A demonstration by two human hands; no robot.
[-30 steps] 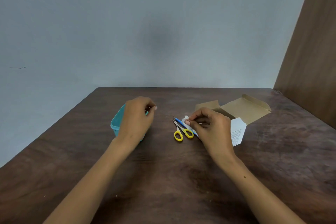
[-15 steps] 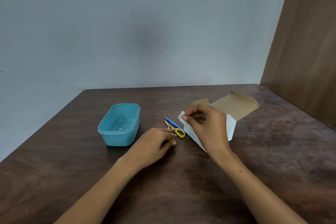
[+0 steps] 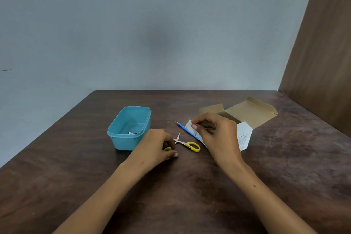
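The brown worktop (image 3: 190, 195) holds it all. Behind the right hand (image 3: 216, 135) sits an open cardboard box (image 3: 248, 115). Its flaps are up, and I cannot see anything in it from here. Just behind the left hand (image 3: 155, 145) is a blue tub (image 3: 123, 140) with no lid, and one little shiny metal thing (image 3: 132, 132) lies in its bottom. A white paper (image 3: 245, 136) lies under the right hand, and that hand pinches its far corner with thumb and finger. The small scissors (image 3: 190, 144) lie between the two hands with their points apart and one yellow ring out in the open. The left hand is curled over the other yellow ring and grips it. A thin blue tool (image 3: 185, 130) lies just past the scissors, touching the paper. Here is what could go wrong: the sharp points are close to the blue tool and the right hand, so a quick pull could knock the tool away or poke that hand. Held by one ring, the scissors may also swing and drop short of the tub.
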